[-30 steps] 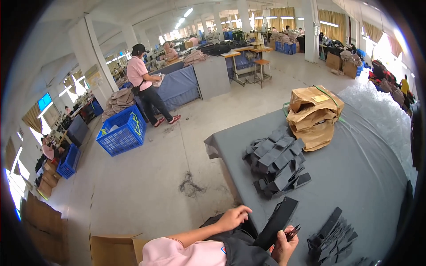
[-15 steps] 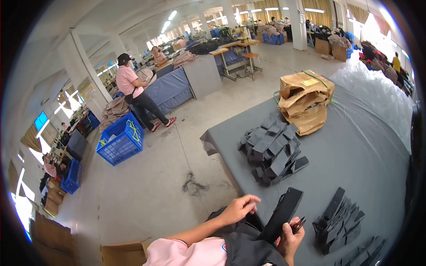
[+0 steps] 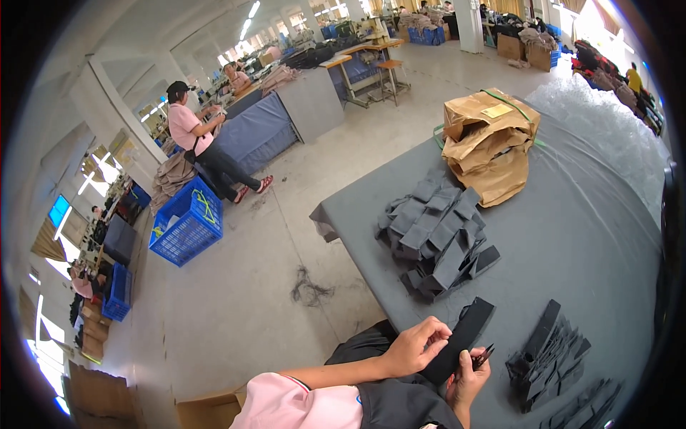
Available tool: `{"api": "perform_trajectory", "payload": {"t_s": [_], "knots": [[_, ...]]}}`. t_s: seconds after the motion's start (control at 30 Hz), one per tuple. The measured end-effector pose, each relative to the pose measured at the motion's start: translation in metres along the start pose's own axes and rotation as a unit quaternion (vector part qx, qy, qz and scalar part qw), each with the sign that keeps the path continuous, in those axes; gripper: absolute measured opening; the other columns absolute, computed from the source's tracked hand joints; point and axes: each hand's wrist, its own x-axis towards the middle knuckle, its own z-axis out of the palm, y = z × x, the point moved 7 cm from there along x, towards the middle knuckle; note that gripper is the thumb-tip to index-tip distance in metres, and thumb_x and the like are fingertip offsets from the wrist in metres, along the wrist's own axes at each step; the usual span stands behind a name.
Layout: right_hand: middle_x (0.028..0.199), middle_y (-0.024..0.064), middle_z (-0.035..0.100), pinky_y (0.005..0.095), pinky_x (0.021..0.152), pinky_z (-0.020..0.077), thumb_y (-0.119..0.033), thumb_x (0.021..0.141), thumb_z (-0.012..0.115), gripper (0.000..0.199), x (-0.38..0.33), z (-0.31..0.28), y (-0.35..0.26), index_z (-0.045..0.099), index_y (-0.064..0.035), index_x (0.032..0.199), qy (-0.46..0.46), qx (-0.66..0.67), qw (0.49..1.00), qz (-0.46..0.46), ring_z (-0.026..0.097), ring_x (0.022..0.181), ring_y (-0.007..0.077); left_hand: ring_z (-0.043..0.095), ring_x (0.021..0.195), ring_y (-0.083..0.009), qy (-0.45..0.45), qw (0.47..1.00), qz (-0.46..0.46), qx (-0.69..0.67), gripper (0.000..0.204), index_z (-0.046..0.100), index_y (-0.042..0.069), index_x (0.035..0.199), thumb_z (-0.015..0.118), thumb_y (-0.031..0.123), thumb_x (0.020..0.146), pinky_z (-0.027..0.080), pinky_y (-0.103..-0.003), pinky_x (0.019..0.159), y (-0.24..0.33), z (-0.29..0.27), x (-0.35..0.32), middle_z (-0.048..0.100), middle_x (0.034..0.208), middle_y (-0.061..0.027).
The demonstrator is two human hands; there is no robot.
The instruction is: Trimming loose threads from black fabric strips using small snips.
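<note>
The left hand is pinching a black fabric strip in a clenched grip above the gray desk, while the right hand is grasping small scissors beside it.

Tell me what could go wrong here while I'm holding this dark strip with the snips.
The small snips in your right hand sit close to your left hand on the dark fabric strip, so a nick seems possible. The strip hangs near the table edge and might slip to the floor.
</note>
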Motion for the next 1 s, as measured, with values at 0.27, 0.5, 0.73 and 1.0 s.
{"api": "perform_trajectory", "payload": {"t_s": [0.27,0.5,0.73,1.0], "knots": [[0.059,-0.0059,0.043,0.0166,0.041,0.0244,-0.001,0.078,0.063,0.012,0.020,0.003,0.024,0.051,-0.0051,0.078,-0.003,-0.064,0.998,0.000,0.034,0.045,0.0014,0.057,0.083,-0.0187,-0.056,0.997,-0.048,0.027,0.032,0.048,0.004,0.113,0.058,0.008,0.082,0.046,-0.029,0.070,-0.022,0.004,0.019,0.052,0.103,-0.0093],[0.058,-0.0020,0.046,0.0173,0.037,0.0262,-0.012,0.088,0.054,0.012,0.029,0.016,0.031,0.052,-0.0017,0.082,-0.006,-0.054,0.998,0.026,0.035,0.041,0.0023,0.044,0.114,-0.0267,-0.110,0.988,-0.105,-0.032,0.057,0.036,0.007,0.131,0.060,0.012,0.079,0.038,-0.034,0.093,-0.039,0.007,0.036,0.042,0.124,-0.0129],[0.066,0.0037,0.054,0.0172,0.036,0.0251,-0.015,0.091,0.049,0.019,0.034,0.023,0.041,0.055,0.0019,0.087,-0.002,-0.056,0.998,0.038,0.036,0.041,0.0023,0.040,0.113,-0.0283,-0.167,0.977,-0.124,-0.054,0.075,0.027,0.013,0.137,0.065,0.014,0.073,0.036,-0.036,0.094,-0.051,0.008,0.042,0.037,0.119,-0.0124],[0.070,0.0110,0.060,0.0170,0.038,0.0272,-0.016,0.092,0.047,0.023,0.033,0.032,0.043,0.055,0.0055,0.092,-0.037,-0.066,0.996,0.036,0.034,0.039,0.0028,0.046,0.100,-0.0266,-0.132,0.982,-0.132,-0.015,0.080,0.027,0.015,0.138,0.053,-0.001,0.063,0.043,-0.033,0.078,-0.062,0.002,0.036,0.038,0.115,-0.0121]]}}
